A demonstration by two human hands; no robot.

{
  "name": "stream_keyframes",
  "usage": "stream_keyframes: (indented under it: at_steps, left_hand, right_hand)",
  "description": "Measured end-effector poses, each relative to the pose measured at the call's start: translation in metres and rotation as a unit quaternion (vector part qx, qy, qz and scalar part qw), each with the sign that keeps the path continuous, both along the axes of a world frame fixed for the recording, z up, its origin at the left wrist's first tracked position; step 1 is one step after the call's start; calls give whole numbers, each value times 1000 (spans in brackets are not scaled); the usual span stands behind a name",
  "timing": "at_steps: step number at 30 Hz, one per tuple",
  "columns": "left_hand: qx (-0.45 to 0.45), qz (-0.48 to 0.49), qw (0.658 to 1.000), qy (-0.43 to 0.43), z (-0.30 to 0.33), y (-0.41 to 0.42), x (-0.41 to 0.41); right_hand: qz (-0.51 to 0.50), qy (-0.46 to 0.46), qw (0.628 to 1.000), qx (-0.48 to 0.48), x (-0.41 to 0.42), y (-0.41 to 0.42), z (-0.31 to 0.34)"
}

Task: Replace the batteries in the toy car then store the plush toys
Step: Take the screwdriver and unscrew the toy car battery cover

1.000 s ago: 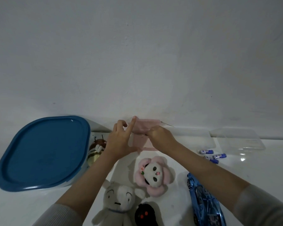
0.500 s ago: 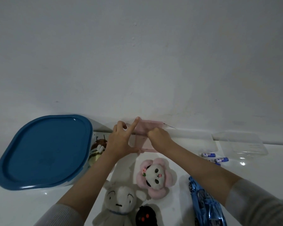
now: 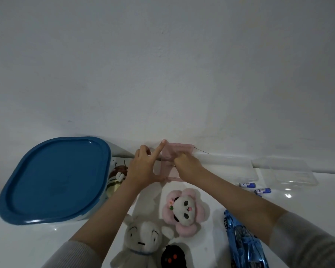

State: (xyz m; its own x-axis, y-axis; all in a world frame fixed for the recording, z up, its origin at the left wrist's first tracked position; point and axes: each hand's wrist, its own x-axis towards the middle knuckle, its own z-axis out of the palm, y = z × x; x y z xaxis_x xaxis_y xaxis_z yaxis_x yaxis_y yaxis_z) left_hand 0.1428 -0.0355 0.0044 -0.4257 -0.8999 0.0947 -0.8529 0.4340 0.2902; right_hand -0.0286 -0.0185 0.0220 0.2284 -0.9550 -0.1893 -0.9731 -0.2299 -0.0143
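Hands meet at a pink translucent box (image 3: 177, 151) at the counter's (image 3: 27, 244) far edge: left hand (image 3: 143, 167) clasps its left side, right hand (image 3: 188, 166) closed on its front. Toy car (image 3: 244, 242) lies near right, batteries (image 3: 254, 187) beyond, plush toys (image 3: 184, 209) near centre.

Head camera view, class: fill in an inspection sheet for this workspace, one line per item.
Surface: white glossy table.
Job's things: blue toy car at right; two batteries beyond it; pink flower plush, grey plush, black plush, striped plush.
Clutter: blue-lidded bin; clear boxes.
Grippers: left hand and right hand hold a pink translucent box.
Cables: thin dark line by wall, unclear.
Surroundings: plain white wall.
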Motion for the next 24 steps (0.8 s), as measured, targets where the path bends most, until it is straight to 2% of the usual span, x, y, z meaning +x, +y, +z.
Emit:
stream_keyframes:
  at_steps: [3,7,11,16,20,23,24]
  left_hand:
    - [-1,0,1000,0,0,0,1]
    - [-6,-2,1000,-8,2,2,-1]
    - [-5,-9,1000,-12,4,4,-4]
    - [0,-19,1000,8,5,9,-4]
    - [0,-22,999,31,9,18,-8]
    - [4,-6,999,48,16,29,-15]
    - [9,5,999,54,19,34,-19]
  right_hand:
    - [1,-91,996,-19,-7,2,1]
    - [11,-230,971,-64,-19,21,19]
    - [-53,-353,933,-49,-29,47,28]
    - [-138,-487,856,-103,-44,86,28]
    - [-246,-585,761,-137,-61,114,33]
    - [-311,-657,676,-122,-74,133,37]
    - [-330,-666,659,-117,-78,139,40]
